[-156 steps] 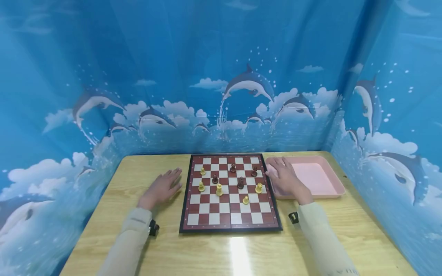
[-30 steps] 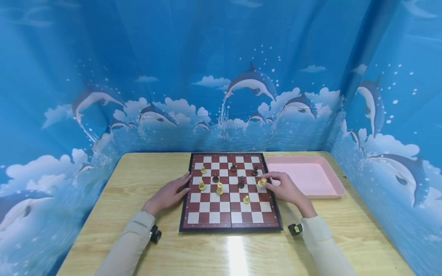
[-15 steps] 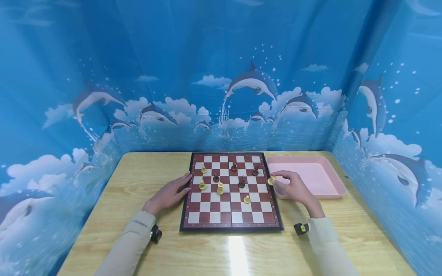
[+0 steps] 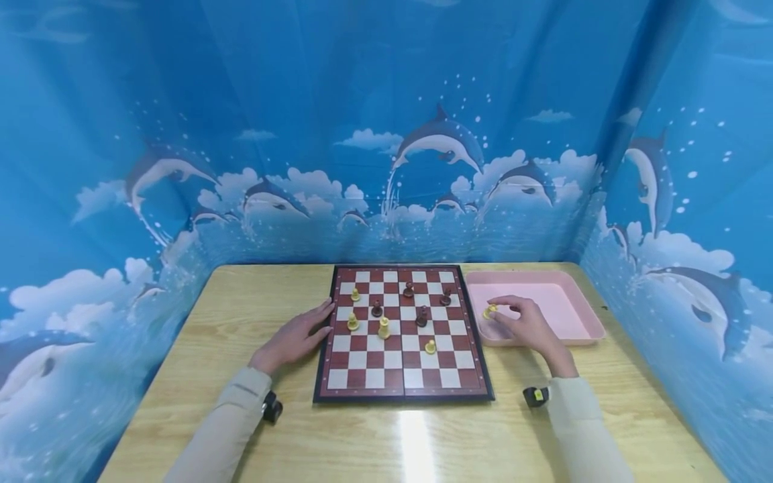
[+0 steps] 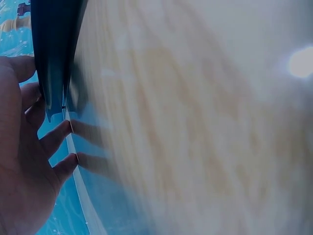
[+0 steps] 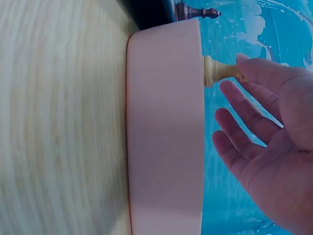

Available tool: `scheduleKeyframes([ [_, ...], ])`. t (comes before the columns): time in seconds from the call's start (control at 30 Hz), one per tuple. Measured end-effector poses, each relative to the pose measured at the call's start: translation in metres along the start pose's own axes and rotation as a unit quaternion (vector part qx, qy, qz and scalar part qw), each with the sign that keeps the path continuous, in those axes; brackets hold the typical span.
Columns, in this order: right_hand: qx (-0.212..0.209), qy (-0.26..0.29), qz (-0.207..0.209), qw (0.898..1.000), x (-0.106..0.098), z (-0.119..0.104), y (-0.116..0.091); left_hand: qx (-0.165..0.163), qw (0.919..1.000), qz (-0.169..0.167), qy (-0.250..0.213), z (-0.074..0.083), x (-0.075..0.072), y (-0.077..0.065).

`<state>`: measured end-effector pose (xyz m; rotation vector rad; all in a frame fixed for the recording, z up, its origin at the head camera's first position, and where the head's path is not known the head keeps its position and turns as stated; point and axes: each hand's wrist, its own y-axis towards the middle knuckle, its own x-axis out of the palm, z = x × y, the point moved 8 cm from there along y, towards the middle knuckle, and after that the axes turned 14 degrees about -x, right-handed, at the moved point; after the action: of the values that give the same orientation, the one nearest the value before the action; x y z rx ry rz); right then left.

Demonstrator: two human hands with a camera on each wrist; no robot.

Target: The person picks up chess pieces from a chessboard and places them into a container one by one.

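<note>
Currently right hand pinches piece over tray, left end; so low, could clip it. Left hand, fingers loose against board, might jog it.

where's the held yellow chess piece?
Head view: right of the chessboard, the right hand pinches the yellow chess piece over the pink tray, near its left rim.

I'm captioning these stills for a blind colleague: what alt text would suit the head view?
A right hand pinches a yellow chess piece over a pink tray; the left hand touches the left edge of a chessboard. Four more yellow pieces and four dark ones stand on it; behind the table hangs a blue dolphin-print backdrop.
</note>
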<state>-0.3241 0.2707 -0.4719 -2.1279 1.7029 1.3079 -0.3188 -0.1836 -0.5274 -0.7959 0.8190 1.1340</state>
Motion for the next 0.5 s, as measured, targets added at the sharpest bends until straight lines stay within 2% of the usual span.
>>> scheduleKeyframes([
  [0.27, 0.002, -0.006, 0.007, 1.0, -0.002, 0.011, 0.0, -0.012, 0.9999, -0.009, -0.003, -0.001, 0.001, 0.0],
  [0.5, 0.011, -0.008, -0.001, 1.0, -0.005, 0.02, 0.0, -0.004, 1.0, -0.006, -0.003, 0.001, 0.0, -0.002],
])
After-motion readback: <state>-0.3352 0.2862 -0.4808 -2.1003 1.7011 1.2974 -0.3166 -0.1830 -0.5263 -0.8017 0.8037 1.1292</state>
